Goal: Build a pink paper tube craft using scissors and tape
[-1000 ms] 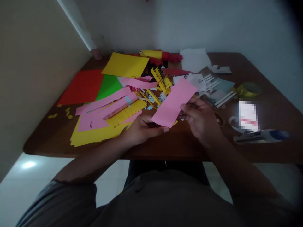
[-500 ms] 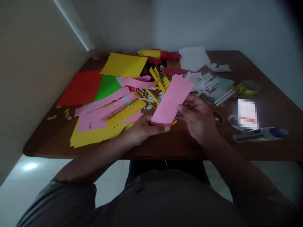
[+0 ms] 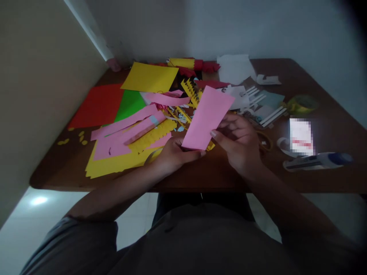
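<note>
A pink paper rectangle [image 3: 208, 116] is held tilted above the brown table [image 3: 218, 175], its far end up and to the right. My left hand [image 3: 174, 154] pinches its near bottom edge with the thumb on top. Along its right side, my right hand [image 3: 239, 143] grips it, thumb on the face and fingers behind. Under and left of the hands lie pink strips [image 3: 129, 130], yellow cut strips [image 3: 155, 135] and a yellow sheet [image 3: 114, 162].
Red [image 3: 99, 105], green [image 3: 130, 103] and yellow [image 3: 150, 77] sheets lie at the back left. White paper [image 3: 235, 68] and white strips [image 3: 268, 114] sit at the back right. A tape roll [image 3: 302, 103], a blurred card [image 3: 300, 131] and a blue-capped tool [image 3: 317, 161] lie to the right. A wall borders the table's left side.
Both hands have lifted the pink rectangle slightly and turned it more upright. The left thumb has slid a little along its bottom edge.
</note>
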A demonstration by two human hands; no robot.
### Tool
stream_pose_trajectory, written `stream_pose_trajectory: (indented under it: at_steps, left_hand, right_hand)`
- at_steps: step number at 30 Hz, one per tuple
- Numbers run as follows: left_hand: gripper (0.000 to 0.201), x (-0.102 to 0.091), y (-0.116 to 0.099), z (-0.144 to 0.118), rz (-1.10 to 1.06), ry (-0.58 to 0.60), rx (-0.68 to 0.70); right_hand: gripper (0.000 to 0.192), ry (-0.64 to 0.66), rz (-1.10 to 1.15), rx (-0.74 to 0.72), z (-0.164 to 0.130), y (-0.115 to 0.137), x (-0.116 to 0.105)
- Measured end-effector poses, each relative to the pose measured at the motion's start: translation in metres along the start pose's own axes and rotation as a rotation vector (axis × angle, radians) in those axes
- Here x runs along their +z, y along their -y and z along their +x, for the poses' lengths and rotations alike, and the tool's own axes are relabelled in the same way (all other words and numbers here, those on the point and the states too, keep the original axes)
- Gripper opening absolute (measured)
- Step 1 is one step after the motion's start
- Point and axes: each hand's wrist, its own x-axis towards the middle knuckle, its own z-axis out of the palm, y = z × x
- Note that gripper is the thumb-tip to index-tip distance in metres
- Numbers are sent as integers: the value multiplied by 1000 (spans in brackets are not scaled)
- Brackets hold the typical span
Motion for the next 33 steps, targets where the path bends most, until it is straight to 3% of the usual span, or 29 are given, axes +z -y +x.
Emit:
stream_pose_trajectory:
  at_steps: [5,13,23,33]
  left_hand:
    - [28,-1,-5,-1,28,41,16]
    - [39,0,1,-2,35,-9,-14]
    - [34,1,-3,-1,78,-28,15]
    - [24,0,-4,-5,50,23,85]
  right_hand:
    - [43,4,22,20,1,-5,-1]
    - [39,2,24,-13,0,-6,-1]
    - [40,-19,41,-52,5,-15,-6]
    - [38,-13,162,124,9,-20,-8]
